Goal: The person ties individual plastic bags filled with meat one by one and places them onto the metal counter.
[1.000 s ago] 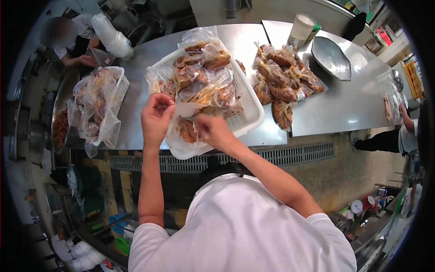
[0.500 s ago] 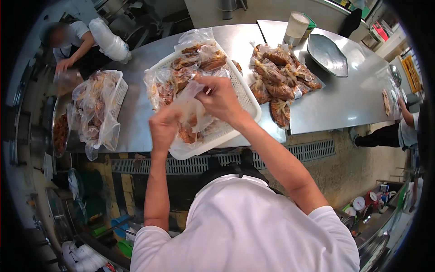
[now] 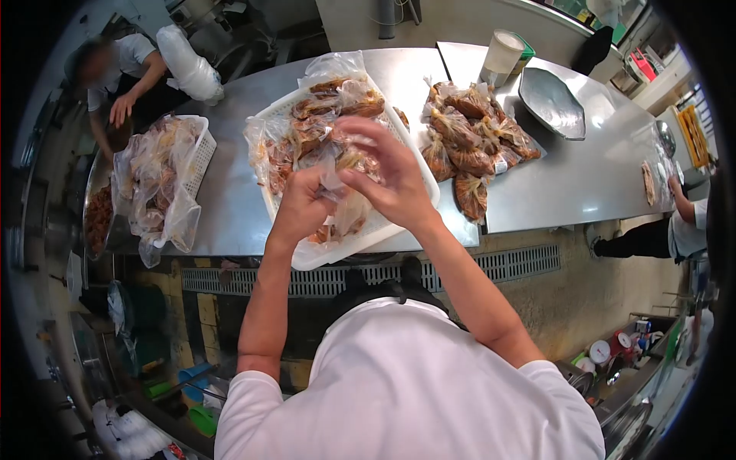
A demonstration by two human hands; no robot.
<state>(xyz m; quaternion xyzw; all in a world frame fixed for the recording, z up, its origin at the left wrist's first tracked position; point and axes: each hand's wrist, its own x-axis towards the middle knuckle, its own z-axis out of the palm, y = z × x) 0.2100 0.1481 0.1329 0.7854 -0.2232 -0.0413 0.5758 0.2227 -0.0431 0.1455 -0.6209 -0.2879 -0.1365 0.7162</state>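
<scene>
My left hand [image 3: 300, 205] is closed around the gathered neck of a clear plastic bag [image 3: 353, 216] with brown food in it. Just right of it, my right hand [image 3: 395, 180] has its fingers spread and curved, slightly blurred, with the thumb close to the bag's neck. Both hands are over a white plastic basket [image 3: 425, 172] that holds several more bags of brown food. To the right, a pile of tied bags of brown food [image 3: 468, 130] lies on the steel table [image 3: 552, 180].
A second white basket [image 3: 202, 153] with plastic bags stands at the left, beside a metal bowl of brown food [image 3: 100, 215]. A co-worker [image 3: 138, 69] is behind it. A dark tray [image 3: 552, 103] and a pale container [image 3: 502, 54] sit at the back right. Another person [image 3: 682, 222] works at the far right.
My left hand has moved right and up towards the right hand. My right hand has opened its fingers from a pinch on the plastic. The co-worker's hand has risen.
</scene>
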